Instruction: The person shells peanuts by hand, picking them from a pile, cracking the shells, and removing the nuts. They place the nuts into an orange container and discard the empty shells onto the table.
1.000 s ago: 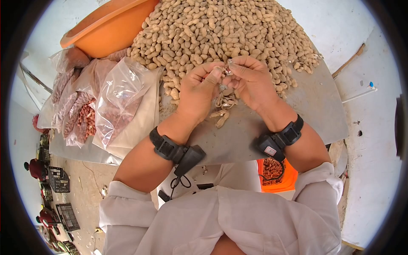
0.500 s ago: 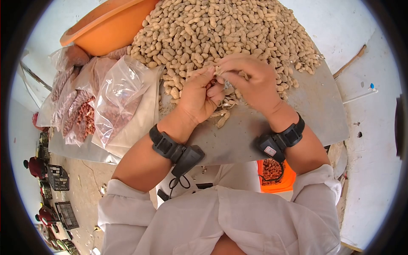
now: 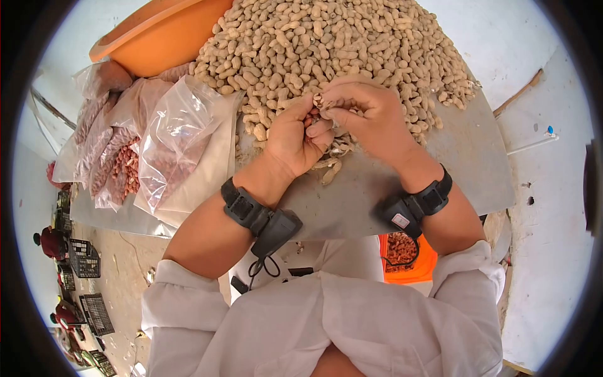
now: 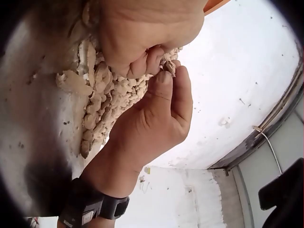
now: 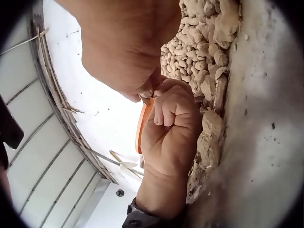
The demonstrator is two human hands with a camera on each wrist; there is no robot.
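Observation:
Both hands meet over the near edge of a large heap of unshelled peanuts. A cracked peanut sits between their fingertips. My left hand pinches it with thumb and forefinger, and several reddish kernels lie within its curled fingers. From the other side my right hand pinches the shell, its forefinger and thumb close together. In the left wrist view the broken peanut shows at the right hand's fingertips. Below the hands lie empty shells on the metal tabletop.
An orange basin stands at the back left. Clear plastic bags of shelled kernels lie along the left side. Below the table edge is an orange container holding reddish pieces. Black crates stand on the floor at left.
The right hand has moved left to the left hand's fingertips. The left hand has turned, and its curled fingers now show red kernels. The cracked peanut has shifted left with the hands.

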